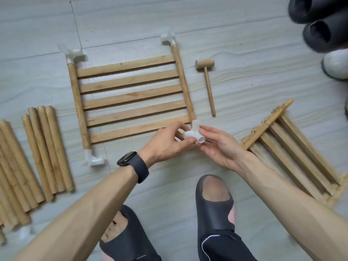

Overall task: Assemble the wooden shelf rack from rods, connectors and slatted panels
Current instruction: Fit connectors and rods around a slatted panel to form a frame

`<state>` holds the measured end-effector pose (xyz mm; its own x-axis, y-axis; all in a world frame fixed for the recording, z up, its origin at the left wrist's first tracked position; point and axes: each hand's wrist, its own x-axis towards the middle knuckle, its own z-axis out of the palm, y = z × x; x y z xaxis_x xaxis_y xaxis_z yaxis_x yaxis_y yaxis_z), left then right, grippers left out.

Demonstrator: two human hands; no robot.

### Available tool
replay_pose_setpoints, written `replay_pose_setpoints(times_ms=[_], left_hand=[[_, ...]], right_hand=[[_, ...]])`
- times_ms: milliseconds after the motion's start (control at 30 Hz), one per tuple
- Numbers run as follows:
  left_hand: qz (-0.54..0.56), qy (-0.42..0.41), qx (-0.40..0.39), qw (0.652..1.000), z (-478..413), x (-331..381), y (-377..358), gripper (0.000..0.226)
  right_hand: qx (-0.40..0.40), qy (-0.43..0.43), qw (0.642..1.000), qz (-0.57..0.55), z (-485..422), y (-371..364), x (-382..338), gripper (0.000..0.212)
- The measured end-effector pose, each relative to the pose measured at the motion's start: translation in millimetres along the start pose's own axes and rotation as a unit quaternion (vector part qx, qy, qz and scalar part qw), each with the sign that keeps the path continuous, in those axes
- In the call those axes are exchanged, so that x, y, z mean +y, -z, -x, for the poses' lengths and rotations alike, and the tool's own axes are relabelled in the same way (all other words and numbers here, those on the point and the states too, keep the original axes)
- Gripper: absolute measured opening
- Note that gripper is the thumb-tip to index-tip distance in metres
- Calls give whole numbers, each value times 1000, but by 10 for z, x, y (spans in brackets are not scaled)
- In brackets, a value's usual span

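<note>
I am holding the white connector [194, 135] between my left grip [167, 142] and right grip [218, 146], both pinching it, over the near right corner of the slatted panel [131, 97] on the floor [254, 81]; the mallet [206, 72] is lying beyond.

My bare forearms stretched forward and converged. My left hand [167, 143] and right hand [219, 147] each pinched a side of the white connector [194, 134] between thumb and fingertips.

Rod pile [13, 166] is cut off at left edge.
</note>
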<state>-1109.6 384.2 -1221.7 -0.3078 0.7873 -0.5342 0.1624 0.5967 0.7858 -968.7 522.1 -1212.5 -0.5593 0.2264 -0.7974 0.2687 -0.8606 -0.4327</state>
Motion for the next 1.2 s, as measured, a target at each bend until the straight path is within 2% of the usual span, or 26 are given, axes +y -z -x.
replay_pose_setpoints(times_ms=[100, 267, 400, 500, 633, 767, 833, 967, 1200], left_hand=[[62, 16, 30, 997, -36, -45, -45, 26], [68, 6, 88, 994, -20, -125, 103, 19], [101, 22, 96, 990, -1, -141, 114, 17], [111, 27, 87, 990, 7, -135, 66, 13], [82, 35, 71, 993, 3, -160, -31, 14], [16, 30, 56, 998, -1, -200, -121, 35], [-6, 23, 51, 998, -2, -200, -152, 38], [-53, 15, 41, 998, -21, -188, -196, 34], [-48, 1, 28, 998, -51, -168, -242, 18]], right_hand=[[-16, 1, 1000, 16, -19, -13, -26, 31], [-45, 11, 997, 60, 10, -39, -21, 32], [-7, 15, 996, 89, -15, -108, 40, 52], [-3, 27, 994, 106, -16, -138, 60, 42], [20, 30, 996, 87, -1, -100, 94, 32], [41, 29, 991, 127, 45, -49, 198, 32], [39, 41, 988, 145, 68, -25, 240, 33], [56, 41, 988, 138, 68, 15, 273, 26], [91, 36, 981, 169, 45, 12, 271, 24]])
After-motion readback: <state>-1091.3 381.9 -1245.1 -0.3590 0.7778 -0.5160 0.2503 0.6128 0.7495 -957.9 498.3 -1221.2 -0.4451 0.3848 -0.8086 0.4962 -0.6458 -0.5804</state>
